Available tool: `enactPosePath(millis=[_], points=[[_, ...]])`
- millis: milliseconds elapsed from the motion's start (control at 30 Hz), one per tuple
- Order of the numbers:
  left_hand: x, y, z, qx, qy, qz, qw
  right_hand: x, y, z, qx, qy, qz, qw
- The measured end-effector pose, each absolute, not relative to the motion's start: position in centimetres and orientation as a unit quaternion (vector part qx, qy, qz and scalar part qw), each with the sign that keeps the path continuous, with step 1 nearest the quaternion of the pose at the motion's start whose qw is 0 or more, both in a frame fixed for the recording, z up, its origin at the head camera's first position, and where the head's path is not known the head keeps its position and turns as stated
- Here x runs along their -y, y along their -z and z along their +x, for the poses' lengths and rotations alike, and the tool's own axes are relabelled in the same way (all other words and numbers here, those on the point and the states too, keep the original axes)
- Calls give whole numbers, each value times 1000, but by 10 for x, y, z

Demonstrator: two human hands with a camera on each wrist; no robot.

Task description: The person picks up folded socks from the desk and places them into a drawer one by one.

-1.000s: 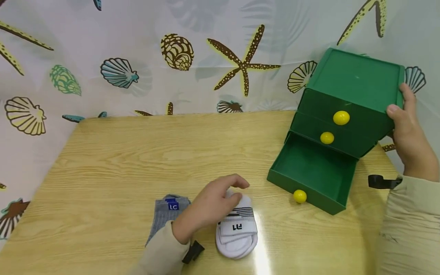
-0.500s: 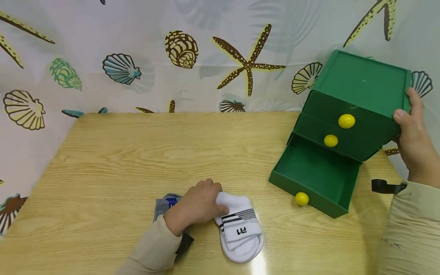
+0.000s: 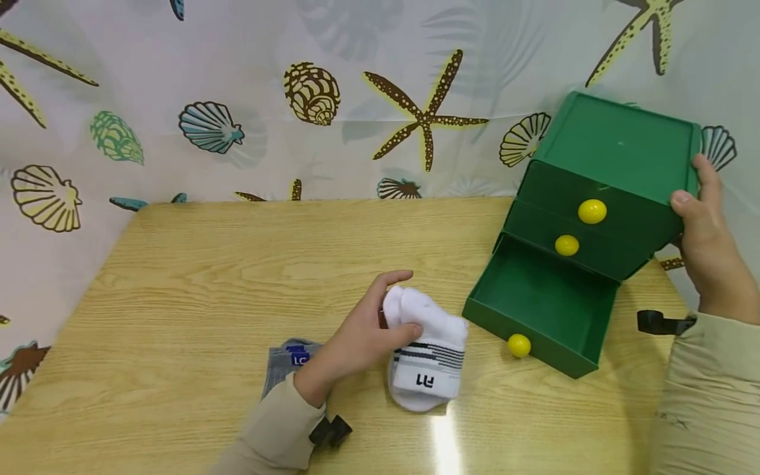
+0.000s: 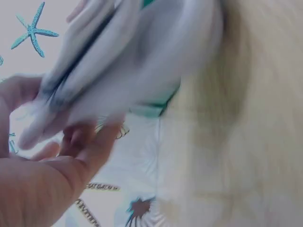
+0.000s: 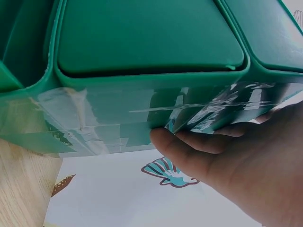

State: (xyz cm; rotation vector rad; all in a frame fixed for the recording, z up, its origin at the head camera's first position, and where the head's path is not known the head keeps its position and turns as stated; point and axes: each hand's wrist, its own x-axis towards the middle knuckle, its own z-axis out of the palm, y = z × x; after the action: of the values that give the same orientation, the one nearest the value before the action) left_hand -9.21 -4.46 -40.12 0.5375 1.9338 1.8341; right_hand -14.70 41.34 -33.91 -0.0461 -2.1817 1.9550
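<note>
In the head view my left hand (image 3: 368,336) pinches a folded pair of white socks (image 3: 433,323) with dark stripes, thumb on top. The left wrist view shows the white socks (image 4: 137,61) blurred, off the table, between thumb and fingers. My right hand (image 3: 709,237) rests against the right side of a green drawer cabinet (image 3: 623,145). Seen from the right wrist, the fingers of the right hand (image 5: 236,161) lie along its taped side wall. The cabinet's bottom drawer (image 3: 540,284) is pulled out, with nothing visible inside; the two upper ones are closed.
A grey pair of socks (image 3: 279,369) with a blue label lies partly behind the left forearm. Yellow knobs stick out from the drawer fronts, the lowest knob (image 3: 519,346) nearest the socks. A shell-patterned curtain (image 3: 249,53) hangs behind the wooden table (image 3: 237,264).
The left hand reached down to the white socks, took hold of them and raised them slightly toward the drawer. The right hand and the cabinet have stayed in place.
</note>
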Motion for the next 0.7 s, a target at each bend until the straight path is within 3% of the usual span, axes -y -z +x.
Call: enactPosePath(millis=[233, 467, 700], points=[[36, 400, -86, -634, -737, 182, 148, -407, 337, -142, 771, -627, 1, 112], [35, 391, -86, -673, -709, 192, 90, -407, 335, -142, 787, -608, -11, 102], [40, 382, -93, -628, -740, 216, 104, -406, 335, -143, 781, -616, -8, 104]])
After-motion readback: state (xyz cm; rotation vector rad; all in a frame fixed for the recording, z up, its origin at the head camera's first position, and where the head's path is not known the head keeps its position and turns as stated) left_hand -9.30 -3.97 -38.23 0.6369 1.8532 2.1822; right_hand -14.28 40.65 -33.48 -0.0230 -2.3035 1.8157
